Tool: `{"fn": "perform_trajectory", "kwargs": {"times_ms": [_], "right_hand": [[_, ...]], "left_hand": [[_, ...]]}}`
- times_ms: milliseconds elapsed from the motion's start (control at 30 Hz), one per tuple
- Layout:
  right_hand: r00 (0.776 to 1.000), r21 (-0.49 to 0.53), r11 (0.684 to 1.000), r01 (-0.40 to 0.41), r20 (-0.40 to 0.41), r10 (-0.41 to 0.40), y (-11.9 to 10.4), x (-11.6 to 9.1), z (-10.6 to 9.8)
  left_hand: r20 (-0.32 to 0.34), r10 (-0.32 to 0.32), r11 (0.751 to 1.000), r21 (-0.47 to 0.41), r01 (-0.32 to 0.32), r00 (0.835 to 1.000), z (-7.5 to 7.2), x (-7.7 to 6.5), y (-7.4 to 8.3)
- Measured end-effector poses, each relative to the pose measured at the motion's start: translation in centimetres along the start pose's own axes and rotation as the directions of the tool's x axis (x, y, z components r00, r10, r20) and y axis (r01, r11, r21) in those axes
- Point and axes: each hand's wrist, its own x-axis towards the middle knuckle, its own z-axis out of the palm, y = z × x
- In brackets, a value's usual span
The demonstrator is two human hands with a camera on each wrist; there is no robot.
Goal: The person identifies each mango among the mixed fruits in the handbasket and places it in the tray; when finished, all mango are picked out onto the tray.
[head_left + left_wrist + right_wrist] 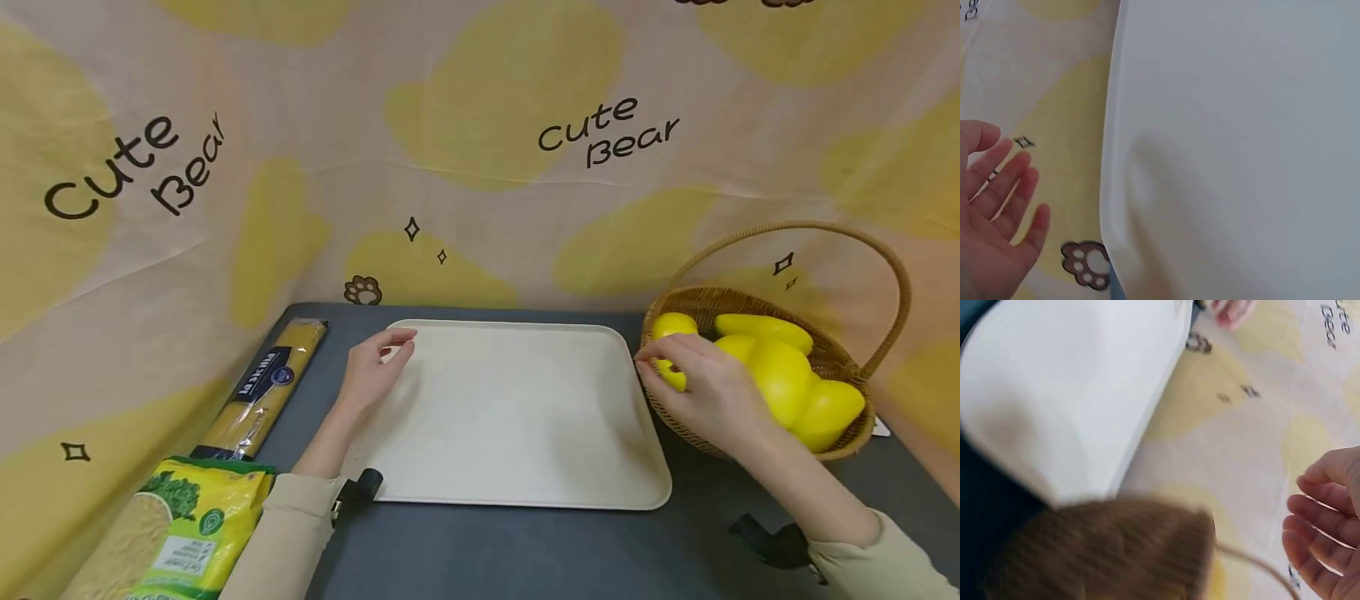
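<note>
A white rectangular tray (510, 417) lies flat on the dark table. Over its left edge hovers my left hand (375, 371), fingers loosely bent and holding nothing; the left wrist view shows the same hand (1004, 219) beside the tray's rim (1110, 156). On the other side, my right hand (705, 387) overlaps the near left part of a wicker basket (690, 425) in the head view. Its relaxed fingers (1310, 515) hold nothing in the right wrist view. Yellow fruit-like pieces (783, 379) fill the basket, partly hidden by that hand.
At the left lie a pack of spaghetti (262, 387) and, nearer, a yellow-green bag (176, 525) beside the left sleeve. The basket's arched handle (900, 283) stands up at the right. A patterned cloth (480, 167) hangs behind the table.
</note>
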Motion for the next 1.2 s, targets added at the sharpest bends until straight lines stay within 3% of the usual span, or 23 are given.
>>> {"fn": "perform_trajectory", "kwargs": {"times_ms": [133, 300, 400, 533, 633, 800, 1033, 1200], "right_hand": [[0.986, -0.107, 0.988, -0.11, 0.114, 0.122, 2.2, -1.4, -3.8], [0.917, -0.185, 0.96, -0.211, 0.303, 0.261, 4.4, -3.1, -5.9], [0.892, -0.171, 0.965, -0.2, 0.376, 0.251, 5.0, -3.7, -5.9], [0.895, -0.123, 0.977, -0.177, 0.394, 0.211, 5.0, -3.8, -5.4], [0.887, -0.106, 0.977, -0.184, 0.409, 0.212, 4.8, -3.4, -5.0], [0.85, -0.116, 0.973, -0.2, 0.474, 0.231, 4.5, -3.0, -4.7], [0.84, -0.135, 0.975, -0.175, 0.496, 0.219, 4.8, -3.2, -4.2], [0.823, -0.141, 0.966, -0.218, 0.506, 0.259, 5.1, -3.3, -4.3]], "left_hand": [[0.088, -0.094, 0.994, 0.071, 0.088, 0.992, -1.4, -0.5, -1.7], [0.205, -0.161, 0.979, 0.156, 0.131, 0.965, -2.3, -0.6, -3.1], [0.263, -0.204, 0.97, 0.181, 0.159, 0.943, -2.5, -0.6, -3.6], [0.338, -0.243, 0.964, 0.192, 0.186, 0.909, -2.5, -0.4, -4.2], [0.368, -0.243, 0.965, 0.184, 0.186, 0.897, -2.4, -0.4, -4.7], [0.378, -0.195, 0.976, 0.162, 0.142, 0.905, -2.0, -0.6, -5.1], [0.362, -0.184, 0.979, 0.155, 0.135, 0.914, -1.6, -0.5, -5.7], [0.365, -0.189, 0.977, 0.165, 0.136, 0.912, -1.1, -0.3, -5.6]]}}
